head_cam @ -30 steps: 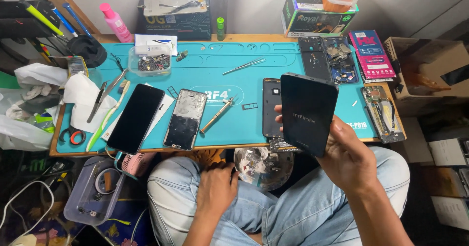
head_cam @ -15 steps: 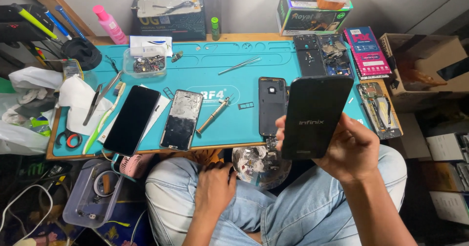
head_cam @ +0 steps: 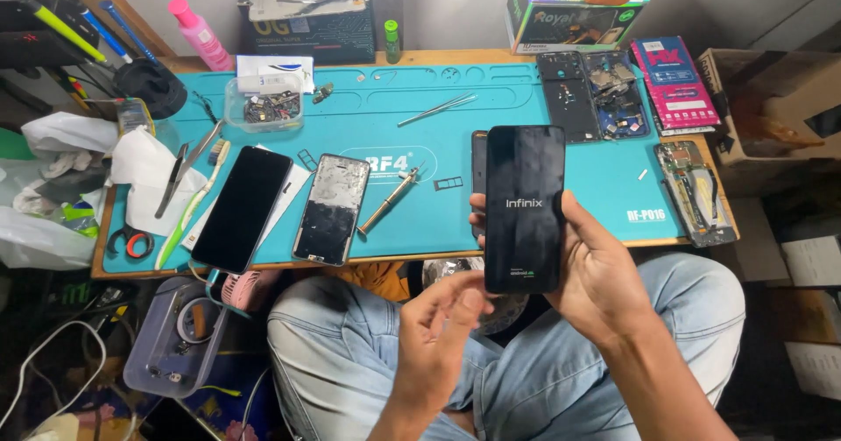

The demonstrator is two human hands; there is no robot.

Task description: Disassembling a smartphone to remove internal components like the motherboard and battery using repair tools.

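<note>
Our right hand [head_cam: 604, 279] now grips the black phone [head_cam: 525, 209] upright above the teal mat [head_cam: 526, 91], its screen newly lit. Our left hand [head_cam: 442, 336], open and empty, has risen from our lap toward it. We judge it boots.

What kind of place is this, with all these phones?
Most likely a phone repair bench. Opened phones lie on a teal work mat, with a screwdriver nearby, and the right hand holds a phone.
</note>
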